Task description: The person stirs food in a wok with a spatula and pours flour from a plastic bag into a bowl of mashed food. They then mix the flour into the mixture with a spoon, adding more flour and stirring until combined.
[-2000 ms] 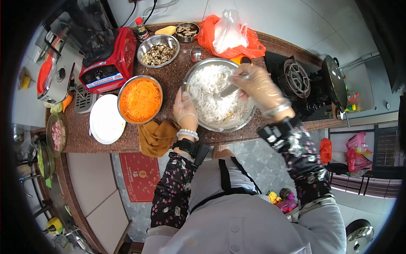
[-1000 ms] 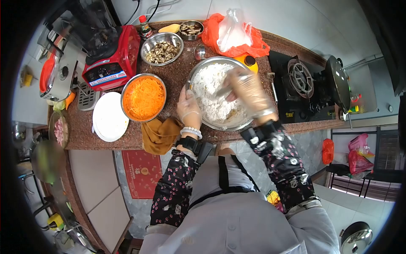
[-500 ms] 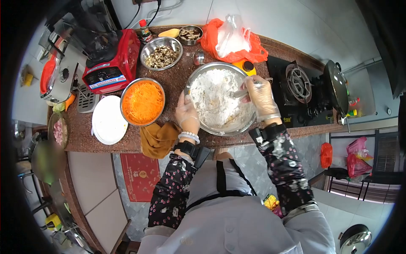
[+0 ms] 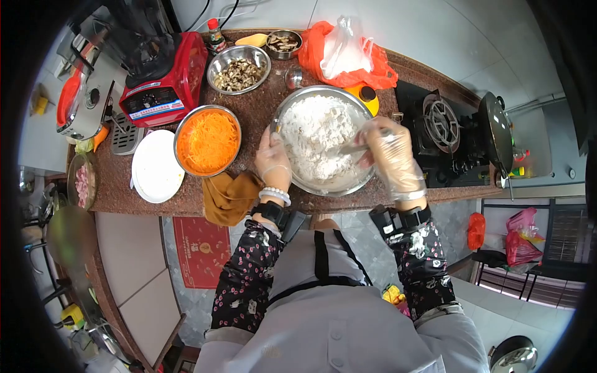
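A large steel bowl (image 4: 329, 191) holds white flour mixed with darker bits (image 4: 320, 133). My left hand (image 4: 272, 163), in a clear plastic glove, grips the bowl's left rim. Over the right side of the bowl, my gloved right hand (image 4: 388, 149) is closed round the handle of a metal utensil (image 4: 353, 149), whose end is blurred in the flour. A bowl of shredded carrot (image 4: 208, 142) and a brown cloth (image 4: 231, 199) lie left of my left hand.
Left stand a white plate (image 4: 158, 166) and a red blender (image 4: 163, 93). Behind are a bowl of chopped mushrooms (image 4: 239, 74), a small bowl (image 4: 283, 45) and a red plastic bag (image 4: 317, 56). A gas stove (image 4: 441, 127) with a wok (image 4: 495, 133) is right.
My right hand has moved slightly right and down, and the utensil has shifted in the flour. My left hand stays at the rim. The whole view has shifted a little.
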